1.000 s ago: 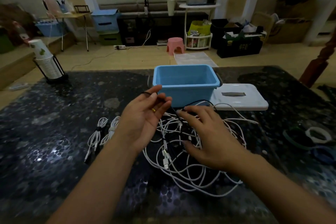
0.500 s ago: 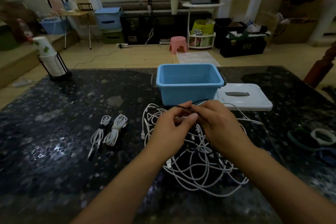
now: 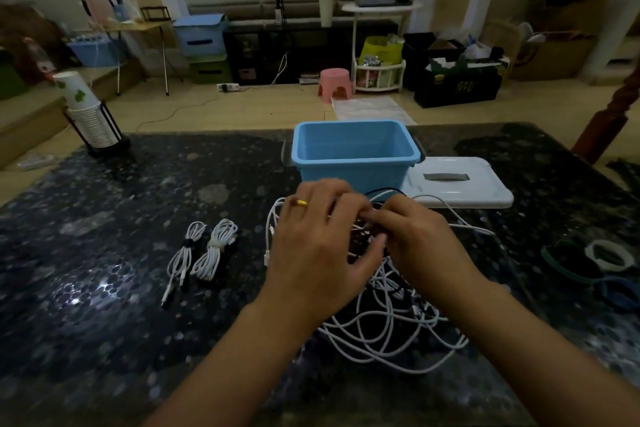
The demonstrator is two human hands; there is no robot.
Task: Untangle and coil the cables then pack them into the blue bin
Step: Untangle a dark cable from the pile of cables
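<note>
A tangle of white cables [image 3: 388, 329] with a black cable [image 3: 381, 191] running through it lies on the dark table in front of the blue bin [image 3: 353, 152]. My left hand [image 3: 318, 250] and my right hand [image 3: 419, 239] meet above the tangle, fingers curled together around the black cable. The exact grip is blurred. Two coiled white cables [image 3: 204, 250] lie side by side to the left of the tangle. The bin stands open with nothing visible inside.
The bin's white lid [image 3: 460, 187] lies flat to its right. A stack of paper cups in a black holder [image 3: 91, 121] stands at the table's far left. Rings of tape [image 3: 602, 256] lie near the right edge.
Both hands came together over the tangle around the black cable. My left hand has since turned palm down, its fingers spread over the cable.
</note>
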